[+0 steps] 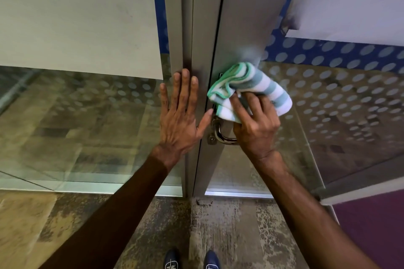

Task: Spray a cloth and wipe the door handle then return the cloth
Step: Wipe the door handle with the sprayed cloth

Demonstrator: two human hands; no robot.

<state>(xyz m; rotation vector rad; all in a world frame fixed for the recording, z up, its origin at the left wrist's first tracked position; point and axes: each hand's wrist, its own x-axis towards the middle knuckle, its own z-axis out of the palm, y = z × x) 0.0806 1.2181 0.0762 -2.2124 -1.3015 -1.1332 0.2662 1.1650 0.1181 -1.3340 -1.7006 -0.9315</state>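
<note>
A teal-and-white striped cloth [258, 85] with a green hem is bunched in my right hand [255, 126], pressed against the grey door stile just above the handle. The shiny metal lever handle [220, 134] curves out below the cloth, and its outer end is hidden under my right palm. My left hand [181, 116] lies flat with fingers spread on the grey door frame [187, 39], left of the handle, its thumb almost touching the handle's base. No spray bottle is in view.
Glass panels with frosted dots [338, 98] flank the door on the right, and a glass wall [76, 120] stands on the left. Patterned carpet [218, 225] lies underfoot, and my two blue shoes [192, 261] show at the bottom edge. A purple surface [371, 229] sits low right.
</note>
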